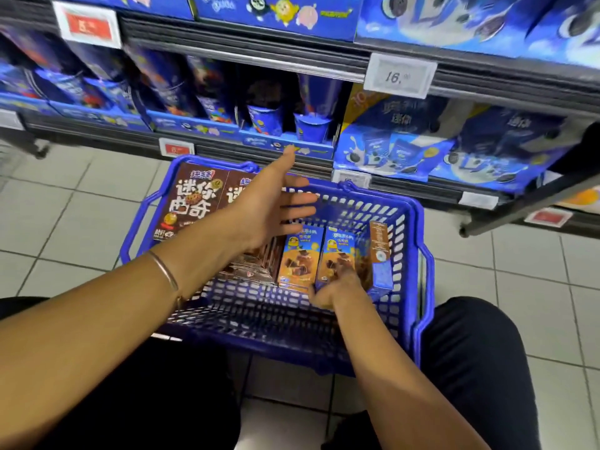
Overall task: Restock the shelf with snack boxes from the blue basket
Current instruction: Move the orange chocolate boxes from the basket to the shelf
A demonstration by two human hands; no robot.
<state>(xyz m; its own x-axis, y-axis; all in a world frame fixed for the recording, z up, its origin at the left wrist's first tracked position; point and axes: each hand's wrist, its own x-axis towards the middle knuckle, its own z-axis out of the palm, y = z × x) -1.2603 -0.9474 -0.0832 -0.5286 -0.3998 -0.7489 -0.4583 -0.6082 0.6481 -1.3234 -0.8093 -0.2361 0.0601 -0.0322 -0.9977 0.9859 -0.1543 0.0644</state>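
Curling round the near end of an orange-and-blue cardboard snack box (337, 251), the right hand's fingers (345, 277) have a proper hold on it, thumb tucked against the box's left corner. That right hand (337, 292) is down inside the blue plastic mesh basket (420, 274), toward its right side, and the box lies face up low in the basket. Right up against it on the left is a second orange-and-blue box (300, 254) of the same kind, also face up. On the other side a third box (380, 254), brown and blue, stands tilted on its edge close by the basket's right wall.

Left hand (272, 206) is a different story: fingers (300, 198) straight and spread, nothing in it. It hangs above the far half of the basket, thumb pointing past the far rim. A thin metal bangle (165, 271) sits on that forearm.

Under the left hand there's a stack of brown boxes (253, 264) in the basket's middle, and big brown cartons with white lettering (191, 203) prop up in the far-left corner. Beyond the basket's far rim runs the metal store shelf (292, 64) — packed with blue cookie packs (389, 147), a white price tag (399, 76) on its edge. The basket sits on pale floor tiles (65, 206).
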